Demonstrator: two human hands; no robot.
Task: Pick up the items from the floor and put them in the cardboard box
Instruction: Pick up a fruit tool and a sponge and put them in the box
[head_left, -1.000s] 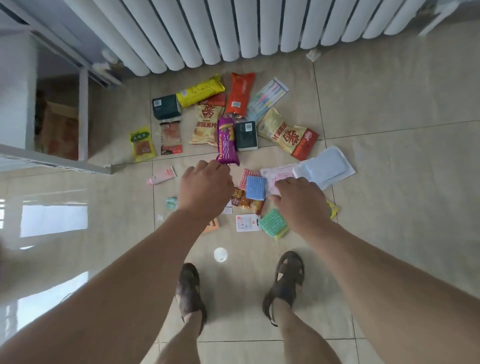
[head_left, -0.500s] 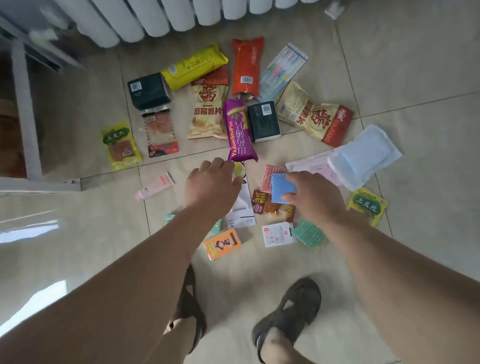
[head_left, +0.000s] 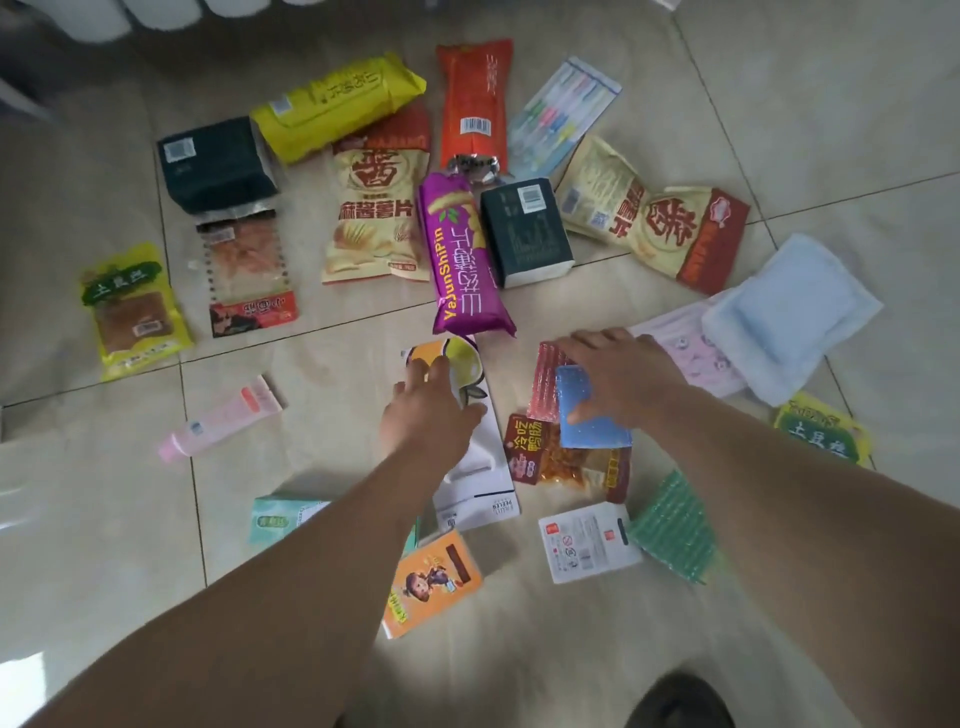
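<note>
Head view: a beige tiled floor (head_left: 831, 130) with dark grout lines, a white radiator edge along the top. Taking the purple snack pack (head_left: 462, 260) as landmark: just below it the left hand (head_left: 431, 410), fingers spread, rests on a white peeler card (head_left: 480, 467); to its lower right the right hand (head_left: 623, 379) pinches a blue sponge (head_left: 592, 415) lying over a red sponge (head_left: 545, 384). Chip bags, dark tissue packs and a pink tube (head_left: 221, 421) surround it. The cardboard box is out of sight.

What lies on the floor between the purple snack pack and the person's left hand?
In the head view, only the white fruit-peeler card: its yellow-fruit top fills the gap from purple pack to left hand.
</note>
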